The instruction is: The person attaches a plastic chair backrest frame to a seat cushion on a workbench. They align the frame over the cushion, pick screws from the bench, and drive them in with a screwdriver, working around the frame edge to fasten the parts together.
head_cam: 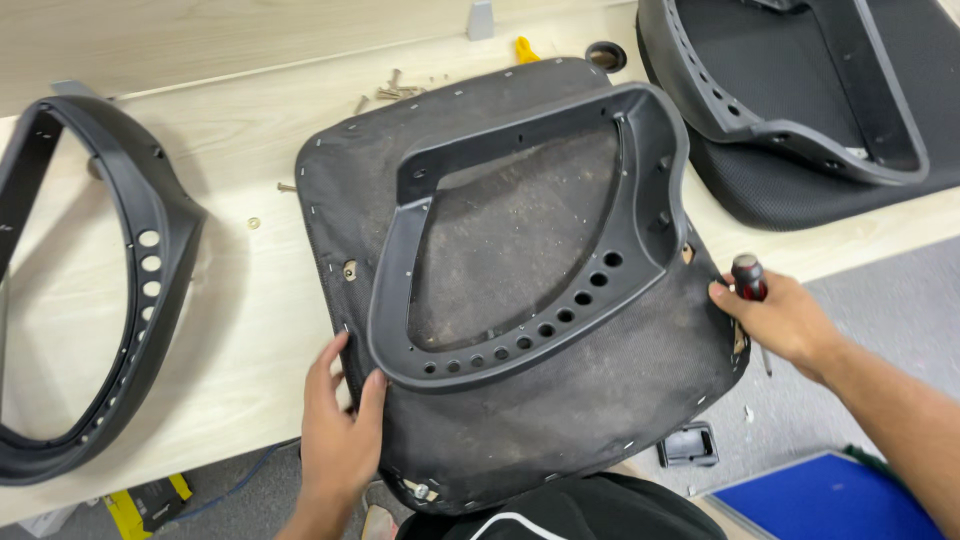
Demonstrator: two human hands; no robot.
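A dark seat cushion (560,420) lies upside down on the pale wooden bench (240,320), its fabric stapled round the edge. On it rests a black plastic frame (395,300) with a row of round holes along its near side. My left hand (335,425) is flat on the cushion's near left edge, the thumb touching the frame. At the cushion's right edge, my right hand (785,320) grips a screwdriver (750,282) with a red and black handle, its shaft pointing down past the bench edge.
Another black frame (145,260) lies at the left. A second seat with its frame (800,130) sits at the back right. Loose screws (395,92) and a washer (253,222) lie on the bench. Below are a small black part (688,445) and a blue mat (830,505).
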